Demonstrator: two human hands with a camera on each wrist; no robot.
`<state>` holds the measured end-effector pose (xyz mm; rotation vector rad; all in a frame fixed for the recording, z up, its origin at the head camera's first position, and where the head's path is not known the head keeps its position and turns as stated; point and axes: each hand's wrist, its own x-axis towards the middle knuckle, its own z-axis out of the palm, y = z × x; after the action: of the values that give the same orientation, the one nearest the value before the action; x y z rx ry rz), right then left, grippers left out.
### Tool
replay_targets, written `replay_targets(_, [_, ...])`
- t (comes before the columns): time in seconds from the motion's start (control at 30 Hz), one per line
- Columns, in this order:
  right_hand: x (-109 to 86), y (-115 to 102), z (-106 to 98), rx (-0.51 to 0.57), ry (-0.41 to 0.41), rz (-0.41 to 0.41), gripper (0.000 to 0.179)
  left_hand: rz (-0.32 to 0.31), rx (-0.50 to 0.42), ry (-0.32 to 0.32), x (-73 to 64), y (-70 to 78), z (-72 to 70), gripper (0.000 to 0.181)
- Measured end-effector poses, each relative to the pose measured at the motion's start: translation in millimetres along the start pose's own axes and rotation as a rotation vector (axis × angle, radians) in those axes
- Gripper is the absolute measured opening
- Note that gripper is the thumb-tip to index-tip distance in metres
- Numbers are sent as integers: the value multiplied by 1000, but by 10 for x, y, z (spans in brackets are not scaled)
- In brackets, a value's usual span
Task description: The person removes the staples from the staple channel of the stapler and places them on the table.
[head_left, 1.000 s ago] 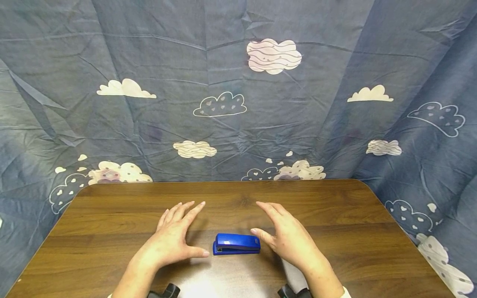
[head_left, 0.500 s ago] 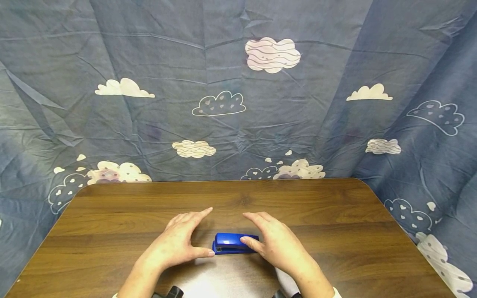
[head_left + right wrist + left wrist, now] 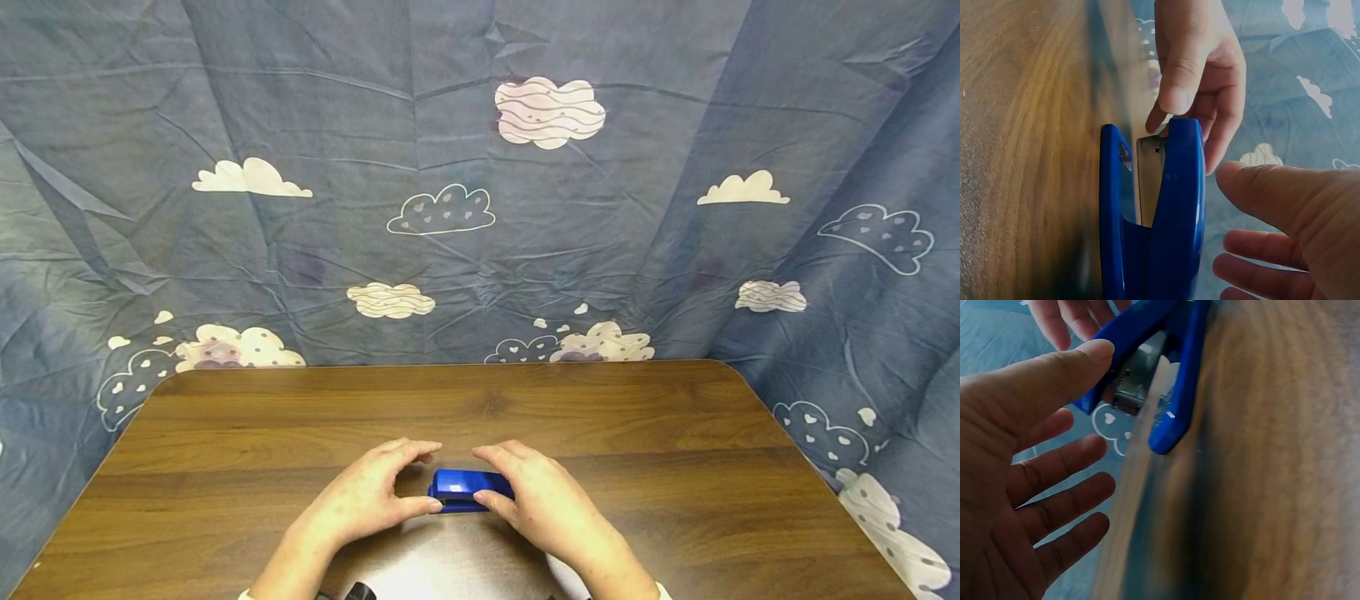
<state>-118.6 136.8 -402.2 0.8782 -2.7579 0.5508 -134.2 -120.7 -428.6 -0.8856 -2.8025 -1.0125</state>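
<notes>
A blue stapler [image 3: 461, 482] lies on the wooden table in front of me, its front end toward the left. My left hand [image 3: 360, 498] is at that front end, fingers loosely bent; in the left wrist view its thumb [image 3: 1063, 378] overlaps the upper arm of the stapler [image 3: 1182, 394]. Around the rear half is my right hand [image 3: 553, 504], thumb on the near side and fingers on the far side. The right wrist view shows a gap between the right thumb [image 3: 1260, 190] and the stapler's blue top [image 3: 1179, 237]. The metal staple channel shows between the arms.
The brown wood-grain table [image 3: 225, 433] spreads out on both sides of the hands. A blue-grey curtain [image 3: 337, 233] with printed clouds hangs behind it and along the sides. Dark wrist gear [image 3: 362, 592] shows below the left forearm.
Both hands have moved inward toward the stapler and their fingers have bent more. The right hand now covers the rear part of the stapler, which has stayed in place.
</notes>
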Motion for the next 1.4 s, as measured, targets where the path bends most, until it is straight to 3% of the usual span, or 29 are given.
replay_targets(0.5, [-3,-35,70,-22,2,-36,44,68,2,7,6,-92,196,44])
replay_targets(0.7, [-9,-37,103,-31,-8,-44,42,89,38,41,6,-106,262,38])
replay_targets(1.03, [-11,-69,151,-94,15,-67,39,87,73,65,15,-115,295,23])
replay_targets(1.4, [-6,-99,236,-225,77,-54,42,66,64,70,31,-109,310,21])
